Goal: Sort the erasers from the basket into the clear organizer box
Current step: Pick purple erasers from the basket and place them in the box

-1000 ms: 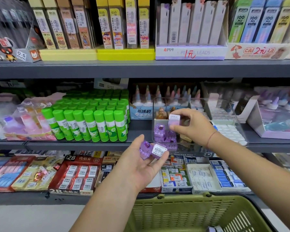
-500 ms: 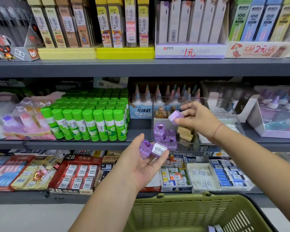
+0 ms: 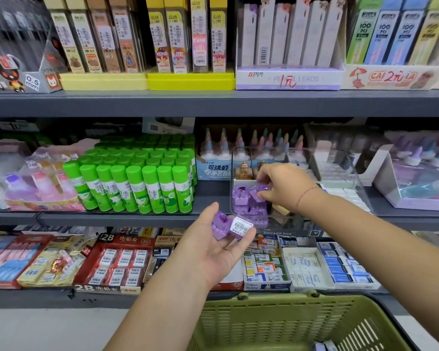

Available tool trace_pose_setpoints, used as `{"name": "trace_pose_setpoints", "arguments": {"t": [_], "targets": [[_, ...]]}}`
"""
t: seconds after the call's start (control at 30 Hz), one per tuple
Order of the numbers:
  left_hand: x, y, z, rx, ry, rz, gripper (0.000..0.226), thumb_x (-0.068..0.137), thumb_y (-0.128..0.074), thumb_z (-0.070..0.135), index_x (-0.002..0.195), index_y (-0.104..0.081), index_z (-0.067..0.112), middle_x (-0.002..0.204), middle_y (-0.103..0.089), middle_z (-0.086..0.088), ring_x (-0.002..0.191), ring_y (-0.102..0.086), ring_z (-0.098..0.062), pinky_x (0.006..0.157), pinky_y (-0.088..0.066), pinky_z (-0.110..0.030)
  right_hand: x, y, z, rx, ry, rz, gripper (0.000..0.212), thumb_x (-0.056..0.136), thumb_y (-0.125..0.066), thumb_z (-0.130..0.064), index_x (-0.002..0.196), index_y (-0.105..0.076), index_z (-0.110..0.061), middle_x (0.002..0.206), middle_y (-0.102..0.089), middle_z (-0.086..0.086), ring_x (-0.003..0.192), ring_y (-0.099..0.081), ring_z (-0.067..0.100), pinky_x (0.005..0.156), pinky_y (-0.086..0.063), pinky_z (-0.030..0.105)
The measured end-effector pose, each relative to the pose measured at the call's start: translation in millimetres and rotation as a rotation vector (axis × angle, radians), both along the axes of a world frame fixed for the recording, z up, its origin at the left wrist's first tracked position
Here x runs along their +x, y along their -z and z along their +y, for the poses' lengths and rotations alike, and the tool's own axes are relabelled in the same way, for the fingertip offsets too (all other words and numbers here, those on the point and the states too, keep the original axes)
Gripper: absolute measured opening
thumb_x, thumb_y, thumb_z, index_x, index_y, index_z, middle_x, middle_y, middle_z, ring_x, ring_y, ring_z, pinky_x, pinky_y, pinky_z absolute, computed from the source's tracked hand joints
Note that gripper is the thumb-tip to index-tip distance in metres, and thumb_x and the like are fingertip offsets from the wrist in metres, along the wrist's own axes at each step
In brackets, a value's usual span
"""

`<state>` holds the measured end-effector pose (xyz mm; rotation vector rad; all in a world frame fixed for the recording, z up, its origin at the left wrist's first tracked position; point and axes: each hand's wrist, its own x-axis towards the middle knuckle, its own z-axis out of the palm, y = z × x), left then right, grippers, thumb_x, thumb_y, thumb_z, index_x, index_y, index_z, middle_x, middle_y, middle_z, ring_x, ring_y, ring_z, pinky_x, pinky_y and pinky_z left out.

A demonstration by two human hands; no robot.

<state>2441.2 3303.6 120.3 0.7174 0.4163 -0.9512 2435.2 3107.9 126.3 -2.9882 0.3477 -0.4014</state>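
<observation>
The clear organizer box [image 3: 350,178] stands on the middle shelf, with several purple erasers [image 3: 241,198] piled in its front left compartment. My right hand [image 3: 284,186] reaches into the box and pinches one purple eraser [image 3: 257,192] on top of that pile. My left hand [image 3: 213,241] is held palm up just in front of the box, carrying two purple erasers [image 3: 231,225], one with a white barcode label. The green basket [image 3: 276,323] sits below, with a couple of erasers [image 3: 323,346] at its bottom edge.
Green glue sticks [image 3: 137,183] stand left of the box. White erasers [image 3: 345,193] and tan erasers [image 3: 279,211] fill other compartments. Glue bottles [image 3: 238,148] sit behind. Boxes of 2B erasers [image 3: 117,262] line the lower shelf, pencil lead packs [image 3: 289,34] the top shelf.
My right hand has lowered its purple eraser from above the box down onto the purple pile in the front left compartment. My left hand has stayed in place with its two erasers.
</observation>
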Motion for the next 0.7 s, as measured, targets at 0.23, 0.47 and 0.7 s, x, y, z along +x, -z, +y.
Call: {"name": "trace_pose_setpoints", "arguments": {"t": [0.23,0.47,0.7], "targets": [[-0.3,-0.2,0.0,0.011,0.005,-0.002,0.037,0.088,-0.068,0.030,0.110,-0.060,0.001,0.113,-0.063,-0.029,0.104,-0.062,-0.043,0.056,-0.059,-0.046,4.2,-7.1,2.4,-0.008,-0.004,0.073,0.025,0.086,-0.065,-0.024,0.110,-0.069,-0.016,0.109,-0.068,0.002,0.100,-0.060,0.020,0.090,-0.049,0.032],[-0.6,-0.8,-0.6,0.019,0.014,-0.015,0.038,0.088,-0.067,0.031,0.110,-0.060,0.001,0.114,-0.064,-0.028,0.106,-0.062,-0.042,0.055,-0.059,-0.042,7.4,-6.3,3.8,-0.097,-0.025,0.132,0.026,0.082,-0.068,-0.014,0.107,-0.059,-0.013,0.106,-0.061,0.006,0.097,-0.054,0.022,0.080,-0.045,0.031],[-1.0,0.0,-0.7,0.004,0.022,-0.016,0.038,0.089,-0.066,0.031,0.110,-0.060,0.000,0.117,-0.063,-0.028,0.108,-0.061,-0.042,0.055,-0.059,-0.045,4.8,3.5,-0.4,-0.101,-0.092,0.021,0.017,0.084,-0.068,-0.022,0.101,-0.066,-0.019,0.110,-0.054,0.001,0.103,-0.054,0.021,0.089,-0.043,0.031]]}}
